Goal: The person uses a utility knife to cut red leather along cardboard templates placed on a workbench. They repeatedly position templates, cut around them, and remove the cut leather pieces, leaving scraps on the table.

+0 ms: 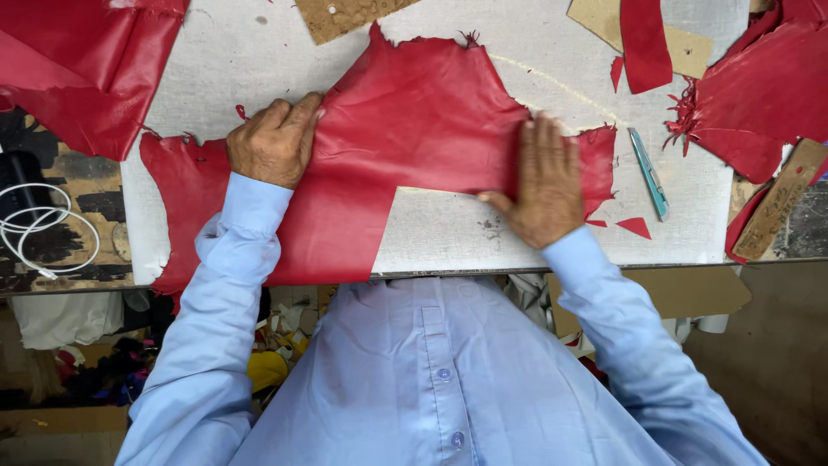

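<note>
Red leather sheet point(414, 121), one, left hand point(274, 142) pinching its fold, right hand point(545, 183) pressed flat, one craft knife point(648, 173) nearby

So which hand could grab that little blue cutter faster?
Probably the right hand. It lies flat on the red leather beside the blue cutter, which sits just past the leather's edge. The left hand grips the leather on the far side.
</note>
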